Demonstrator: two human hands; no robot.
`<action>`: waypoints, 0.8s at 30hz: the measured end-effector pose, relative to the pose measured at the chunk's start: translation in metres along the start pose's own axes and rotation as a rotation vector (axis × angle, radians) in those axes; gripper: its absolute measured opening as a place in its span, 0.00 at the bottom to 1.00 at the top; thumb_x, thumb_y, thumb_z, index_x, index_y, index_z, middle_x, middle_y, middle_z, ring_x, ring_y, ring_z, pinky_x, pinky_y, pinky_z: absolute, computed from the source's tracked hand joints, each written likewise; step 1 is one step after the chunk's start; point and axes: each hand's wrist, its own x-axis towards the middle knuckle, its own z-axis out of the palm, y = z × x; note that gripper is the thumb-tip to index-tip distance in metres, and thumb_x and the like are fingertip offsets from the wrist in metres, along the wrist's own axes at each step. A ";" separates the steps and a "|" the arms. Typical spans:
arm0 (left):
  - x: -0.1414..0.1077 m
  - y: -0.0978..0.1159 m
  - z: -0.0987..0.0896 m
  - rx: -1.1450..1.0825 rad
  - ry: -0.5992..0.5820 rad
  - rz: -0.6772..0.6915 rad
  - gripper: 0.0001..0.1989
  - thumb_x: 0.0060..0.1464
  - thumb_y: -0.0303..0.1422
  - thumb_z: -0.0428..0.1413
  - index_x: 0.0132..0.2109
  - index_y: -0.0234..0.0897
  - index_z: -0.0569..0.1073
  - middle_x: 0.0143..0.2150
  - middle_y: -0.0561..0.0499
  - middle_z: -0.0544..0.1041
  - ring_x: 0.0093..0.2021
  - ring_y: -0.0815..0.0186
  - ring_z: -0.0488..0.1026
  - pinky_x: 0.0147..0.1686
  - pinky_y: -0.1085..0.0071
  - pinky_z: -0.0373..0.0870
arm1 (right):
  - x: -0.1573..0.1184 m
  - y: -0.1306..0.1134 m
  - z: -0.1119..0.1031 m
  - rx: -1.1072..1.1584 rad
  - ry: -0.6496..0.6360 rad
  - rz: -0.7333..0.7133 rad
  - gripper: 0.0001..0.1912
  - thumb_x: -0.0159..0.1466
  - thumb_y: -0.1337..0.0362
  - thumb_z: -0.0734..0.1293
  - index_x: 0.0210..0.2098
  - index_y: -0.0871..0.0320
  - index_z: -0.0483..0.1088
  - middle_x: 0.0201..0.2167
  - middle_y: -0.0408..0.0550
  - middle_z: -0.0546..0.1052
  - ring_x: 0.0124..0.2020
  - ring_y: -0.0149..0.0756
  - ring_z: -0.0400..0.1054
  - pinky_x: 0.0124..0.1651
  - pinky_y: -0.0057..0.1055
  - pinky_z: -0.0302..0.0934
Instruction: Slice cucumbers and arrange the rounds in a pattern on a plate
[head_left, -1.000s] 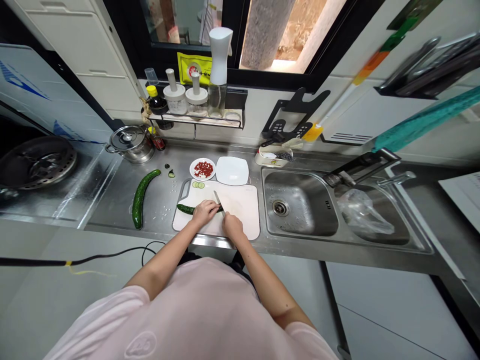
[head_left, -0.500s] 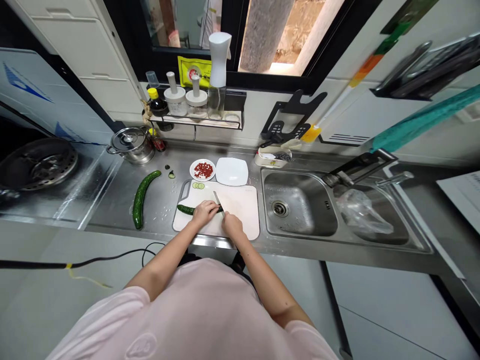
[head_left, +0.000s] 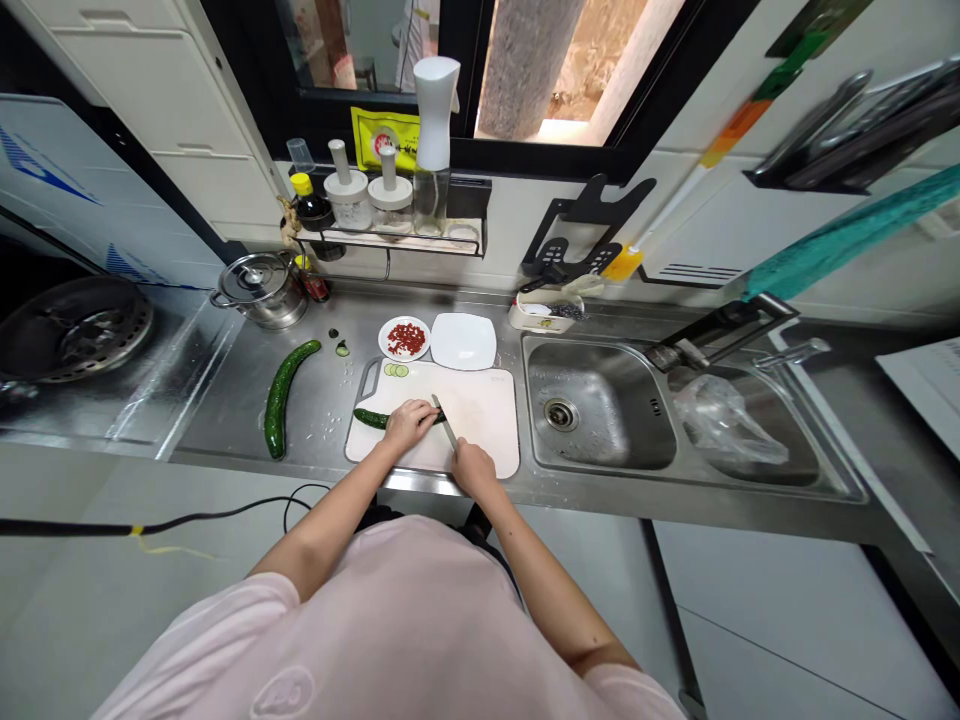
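On the white cutting board [head_left: 484, 420] lies a cucumber piece [head_left: 370, 418], pointing left. My left hand [head_left: 409, 424] is closed over its right part. A knife [head_left: 448, 428] is gripped in my right hand [head_left: 473, 468], its blade slanting up and left across the cucumber's right end. Several thin cucumber slices [head_left: 396, 370] rest at the board's top left corner. A whole cucumber [head_left: 285, 398] lies on the steel counter to the left, with small cut ends [head_left: 342, 348] near it.
Behind the board stand a small plate of chopped red pieces [head_left: 389, 345] and a white square plate [head_left: 463, 341]. A sink [head_left: 600, 410] adjoins on the right. A lidded pot [head_left: 261, 292] and a wok [head_left: 75, 330] are at left; a condiment rack [head_left: 390, 240] hangs behind.
My right hand has drawn back down and slightly right with the knife, so more blade shows. My left hand has stayed on the cucumber.
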 end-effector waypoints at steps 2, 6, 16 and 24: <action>0.000 0.000 0.000 0.000 0.003 -0.004 0.11 0.60 0.36 0.50 0.43 0.43 0.77 0.41 0.50 0.76 0.44 0.67 0.70 0.44 0.69 0.67 | 0.002 -0.003 -0.002 0.000 0.005 0.003 0.12 0.66 0.69 0.54 0.45 0.61 0.65 0.39 0.58 0.75 0.42 0.42 0.72 0.40 0.32 0.60; 0.000 0.001 0.000 -0.005 0.000 -0.006 0.11 0.60 0.35 0.51 0.43 0.43 0.77 0.40 0.50 0.76 0.43 0.66 0.70 0.44 0.69 0.67 | 0.011 -0.009 -0.007 0.007 0.010 0.011 0.12 0.66 0.70 0.54 0.46 0.62 0.64 0.40 0.59 0.75 0.43 0.41 0.71 0.41 0.31 0.59; 0.000 0.000 0.000 -0.006 0.012 0.010 0.10 0.60 0.35 0.51 0.43 0.43 0.76 0.40 0.50 0.76 0.43 0.67 0.70 0.44 0.70 0.67 | 0.031 -0.018 -0.017 0.035 0.032 -0.020 0.14 0.67 0.69 0.53 0.48 0.62 0.64 0.41 0.58 0.75 0.44 0.41 0.71 0.42 0.31 0.60; 0.000 0.000 0.000 -0.003 -0.008 0.006 0.11 0.60 0.35 0.50 0.43 0.42 0.76 0.41 0.50 0.76 0.43 0.66 0.70 0.45 0.69 0.67 | 0.023 -0.016 -0.014 0.016 0.031 -0.009 0.14 0.66 0.70 0.53 0.47 0.62 0.65 0.41 0.58 0.76 0.44 0.41 0.71 0.42 0.31 0.60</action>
